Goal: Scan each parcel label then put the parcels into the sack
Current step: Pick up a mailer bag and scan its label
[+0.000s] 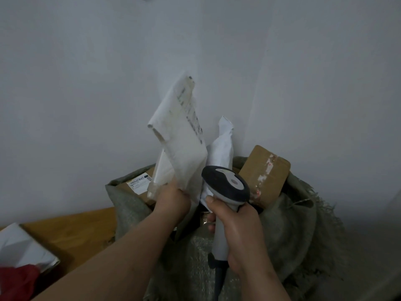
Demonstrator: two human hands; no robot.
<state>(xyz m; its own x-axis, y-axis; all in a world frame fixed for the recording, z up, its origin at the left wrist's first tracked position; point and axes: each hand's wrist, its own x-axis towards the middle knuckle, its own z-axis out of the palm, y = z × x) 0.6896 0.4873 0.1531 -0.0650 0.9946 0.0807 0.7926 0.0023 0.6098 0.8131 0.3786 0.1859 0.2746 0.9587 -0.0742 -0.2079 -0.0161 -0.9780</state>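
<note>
Against a white wall (86,83), left hand (173,203) pinches a parcel (184,137); right hand (240,233) grips a scanner (225,185) above a wooden tabletop (76,231).

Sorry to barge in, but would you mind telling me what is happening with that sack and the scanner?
A person is packing parcels. The left hand grips a white mailer by its lower end, upright above the grey sack. The right hand holds a handheld scanner beside it. A cardboard box and another white parcel already stick out of the sack.
</note>
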